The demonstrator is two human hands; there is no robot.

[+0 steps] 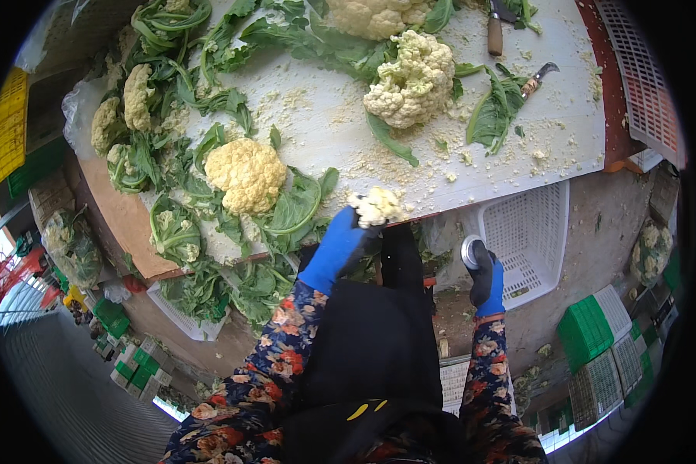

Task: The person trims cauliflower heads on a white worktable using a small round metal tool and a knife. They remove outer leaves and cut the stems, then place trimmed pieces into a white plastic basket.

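My left hand [341,246], in a blue and black glove, grips a small cauliflower piece [377,207] at the table's front edge. In my gloved right hand [488,279] is a round, silvery metal object [471,252], held above the floor side of the edge; its exact kind cannot be told. A yellowish cauliflower head [246,176] sits on leaves to the left of my left hand. Farther back rests a paler, partly cut cauliflower [412,80], with another large head [377,16] behind it at the picture's top.
A hooked knife [538,81] lies beside a loose leaf [495,110], and a wooden-handled knife [495,32] lies farther back. Crumbs litter the white tabletop [325,110]. Trimmed leaves and stalks [176,229] pile up at left. Below the table edge stands a white plastic crate [528,249].
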